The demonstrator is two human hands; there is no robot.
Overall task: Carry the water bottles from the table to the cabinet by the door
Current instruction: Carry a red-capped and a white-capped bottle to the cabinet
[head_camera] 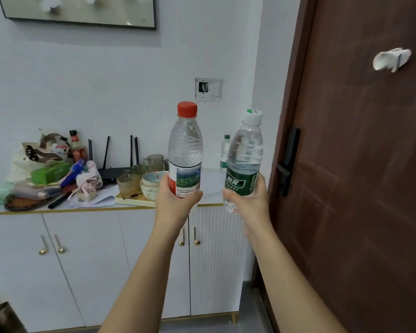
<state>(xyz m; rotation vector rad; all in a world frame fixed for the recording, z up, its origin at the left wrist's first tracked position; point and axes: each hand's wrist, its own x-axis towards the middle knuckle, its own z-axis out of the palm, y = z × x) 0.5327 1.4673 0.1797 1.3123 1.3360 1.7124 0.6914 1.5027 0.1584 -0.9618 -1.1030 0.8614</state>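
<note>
My left hand [175, 199] grips the lower part of a clear water bottle with a red cap [185, 145], held upright in front of the white cabinet [94, 260]. My right hand [249, 200] grips a clear bottle with a white cap and green label [246, 155], tilted slightly right. Both bottles hover above the cabinet's right end. A third small bottle with a green cap [225, 151] stands on the cabinet top near the wall corner.
The cabinet top's left half holds bags, a green box, a sauce bottle, a black router [113, 170], glass cups and stacked bowls on a tray [135, 200]. A brown door [358, 164] with a black handle stands right. A bare patch of countertop [211, 183] lies behind the bottles.
</note>
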